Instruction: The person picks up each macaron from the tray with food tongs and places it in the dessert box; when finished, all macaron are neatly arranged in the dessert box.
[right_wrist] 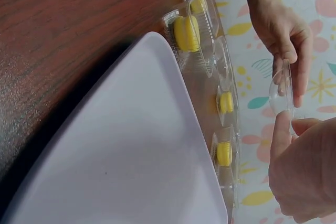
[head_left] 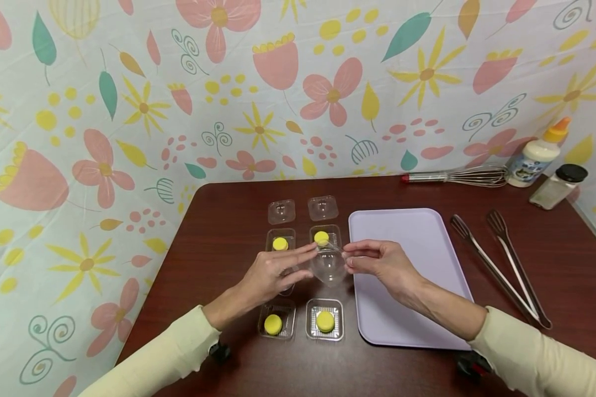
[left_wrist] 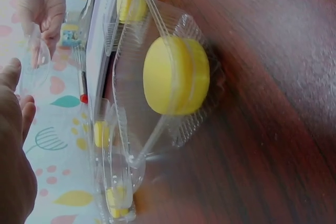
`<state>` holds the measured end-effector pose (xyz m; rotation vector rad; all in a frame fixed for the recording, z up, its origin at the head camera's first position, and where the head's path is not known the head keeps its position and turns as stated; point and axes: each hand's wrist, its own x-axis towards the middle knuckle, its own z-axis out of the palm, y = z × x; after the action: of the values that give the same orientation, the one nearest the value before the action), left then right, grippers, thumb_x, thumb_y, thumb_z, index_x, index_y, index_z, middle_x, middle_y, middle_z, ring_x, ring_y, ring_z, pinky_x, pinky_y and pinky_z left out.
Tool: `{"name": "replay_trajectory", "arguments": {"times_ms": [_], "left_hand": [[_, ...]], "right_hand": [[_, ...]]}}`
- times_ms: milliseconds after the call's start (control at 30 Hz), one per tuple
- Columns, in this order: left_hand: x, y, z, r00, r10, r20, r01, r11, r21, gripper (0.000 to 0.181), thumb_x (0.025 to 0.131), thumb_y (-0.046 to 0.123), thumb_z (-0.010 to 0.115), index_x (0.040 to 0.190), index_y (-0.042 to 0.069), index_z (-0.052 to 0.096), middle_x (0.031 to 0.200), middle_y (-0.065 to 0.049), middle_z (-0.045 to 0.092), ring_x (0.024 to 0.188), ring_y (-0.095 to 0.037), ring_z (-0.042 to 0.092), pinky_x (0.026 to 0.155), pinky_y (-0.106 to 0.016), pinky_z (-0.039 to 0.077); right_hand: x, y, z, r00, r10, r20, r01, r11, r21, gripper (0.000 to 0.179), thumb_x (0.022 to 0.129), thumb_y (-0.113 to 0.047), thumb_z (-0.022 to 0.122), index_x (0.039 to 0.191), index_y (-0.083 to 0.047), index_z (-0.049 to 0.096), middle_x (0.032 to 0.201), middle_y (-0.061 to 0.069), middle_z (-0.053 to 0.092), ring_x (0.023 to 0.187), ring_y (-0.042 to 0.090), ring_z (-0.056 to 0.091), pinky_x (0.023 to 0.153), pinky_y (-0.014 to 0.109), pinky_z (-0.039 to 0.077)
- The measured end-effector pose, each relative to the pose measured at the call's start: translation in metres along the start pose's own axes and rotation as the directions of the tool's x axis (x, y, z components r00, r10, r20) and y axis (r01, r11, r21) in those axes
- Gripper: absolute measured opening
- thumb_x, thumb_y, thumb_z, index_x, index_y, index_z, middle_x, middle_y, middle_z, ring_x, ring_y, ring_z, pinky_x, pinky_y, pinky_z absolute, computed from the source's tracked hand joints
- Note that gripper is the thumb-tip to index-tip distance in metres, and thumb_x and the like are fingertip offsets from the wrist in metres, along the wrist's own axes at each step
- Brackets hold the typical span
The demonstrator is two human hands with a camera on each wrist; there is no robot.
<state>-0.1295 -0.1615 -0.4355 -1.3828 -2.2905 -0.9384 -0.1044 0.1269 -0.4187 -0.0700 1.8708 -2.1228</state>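
While both hands (head_left: 278,273) (head_left: 388,270) pinch a clear lid (head_left: 329,268) mid-frame, lidding seems the step.
Dome down, it likely needs flipping before covering a lower-centre container (head_left: 338,316).

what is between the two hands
A clear domed lid, held by both the left hand and the right hand, as the head and right wrist views show.

Kitchen-style food-prep corner; home or studio, can't tell. Dark red-brown table (head_left: 576,281), wood-look, set against floral backdrop (head_left: 298,96), cloth-like, white w/ pink, yellow & teal print. Kitchen clues: wire whisk (head_left: 452,176), metal tongs (head_left: 516,266), lilac tray (head_left: 392,320), squeeze bottle (head_left: 530,161) w/ orange tip, black-lidded jar (head_left: 553,192). Also clear plastic boxes (head_left: 312,321) w/ yellow macaron-like rounds (head_left: 325,321), bakery-type packaging.
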Motion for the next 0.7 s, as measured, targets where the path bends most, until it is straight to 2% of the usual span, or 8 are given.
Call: {"name": "replay_trajectory", "arguments": {"times_ms": [67,100,200,233,300,367,467,700], "left_hand": [[0.001,0.0016,-0.0001,1.0,-0.016,-0.012,0.015,0.999,-0.043,0.051,0.087,0.009,0.088,0.136,0.001,0.072,0.142,-0.009,0.066,0.061,-0.002,0.053,0.055,-0.007,0.042],[0.0015,0.0023,-0.0003,1.0,-0.022,-0.017,0.021,0.998,-0.062,0.052,0.086,0.006,0.089,0.135,0.001,0.072,0.141,-0.009,0.067,0.065,-0.001,0.059,0.056,-0.007,0.044],[0.0026,0.0035,0.0001,0.999,-0.034,-0.041,0.029,0.993,-0.113,0.052,0.083,-0.001,0.088,0.133,-0.001,0.073,0.138,-0.01,0.069,0.092,-0.009,0.076,0.071,-0.013,0.057],[0.0027,0.0037,0.0003,0.998,-0.041,-0.05,0.034,0.991,-0.127,0.051,0.083,-0.002,0.088,0.132,-0.001,0.073,0.136,-0.01,0.07,0.103,-0.013,0.076,0.077,-0.017,0.059],[0.0024,0.004,0.0008,0.996,-0.059,-0.066,0.049,0.989,-0.142,0.048,0.085,-0.002,0.087,0.13,-0.001,0.074,0.132,-0.01,0.072,0.112,-0.019,0.074,0.085,-0.023,0.06],[0.002,0.0045,0.0012,0.993,-0.087,-0.082,0.073,0.985,-0.159,0.044,0.086,-0.001,0.086,0.129,-0.001,0.075,0.126,-0.009,0.075,0.108,-0.02,0.076,0.086,-0.024,0.06],[0.0012,0.0055,0.0017,0.986,-0.142,-0.087,0.122,0.971,-0.207,0.041,0.088,-0.003,0.084,0.128,-0.002,0.075,0.118,-0.01,0.078,0.099,-0.019,0.078,0.079,-0.022,0.061],[0.0004,0.0083,-0.0005,0.948,-0.319,-0.025,0.288,0.885,-0.366,0.03,0.094,0.002,0.08,0.124,0.0,0.077,0.109,-0.005,0.081,0.092,-0.014,0.079,0.077,-0.028,0.063]], "right_hand": [[0.0001,-0.0001,0.0003,1.0,0.004,-0.008,-0.004,1.0,-0.018,0.039,0.096,0.005,0.073,0.13,0.02,0.061,0.106,0.014,0.077,0.087,0.013,0.074,0.084,0.03,0.063],[0.0002,-0.0001,0.0005,1.0,0.006,-0.012,-0.007,1.0,-0.028,0.038,0.096,0.004,0.073,0.129,0.02,0.062,0.104,0.014,0.076,0.086,0.013,0.074,0.083,0.03,0.063],[0.0004,0.0004,0.001,1.0,0.005,-0.022,-0.006,0.998,-0.066,0.035,0.095,0.004,0.074,0.126,0.018,0.065,0.101,0.012,0.076,0.083,0.014,0.073,0.08,0.029,0.062],[0.0004,0.0006,0.0011,1.0,0.002,-0.025,-0.004,0.997,-0.073,0.034,0.095,0.004,0.074,0.125,0.018,0.066,0.101,0.012,0.076,0.083,0.014,0.073,0.08,0.029,0.062],[0.0003,0.0007,0.0014,1.0,-0.004,-0.028,0.002,0.997,-0.082,0.033,0.094,0.006,0.074,0.124,0.018,0.066,0.101,0.012,0.076,0.083,0.014,0.073,0.08,0.03,0.062],[-0.0003,0.0004,0.0016,0.999,-0.013,-0.03,0.011,0.996,-0.092,0.031,0.094,0.007,0.074,0.122,0.018,0.067,0.1,0.011,0.076,0.083,0.013,0.073,0.08,0.03,0.062],[-0.0015,-0.0005,0.0015,0.999,-0.028,-0.023,0.026,0.994,-0.11,0.028,0.094,0.007,0.074,0.119,0.017,0.068,0.097,0.011,0.075,0.08,0.012,0.072,0.08,0.031,0.062],[-0.004,-0.0007,-0.0013,0.999,-0.035,0.011,0.036,0.989,-0.146,0.025,0.094,0.005,0.076,0.115,0.015,0.069,0.098,0.012,0.076,0.083,0.015,0.074,0.082,0.032,0.062]]}}
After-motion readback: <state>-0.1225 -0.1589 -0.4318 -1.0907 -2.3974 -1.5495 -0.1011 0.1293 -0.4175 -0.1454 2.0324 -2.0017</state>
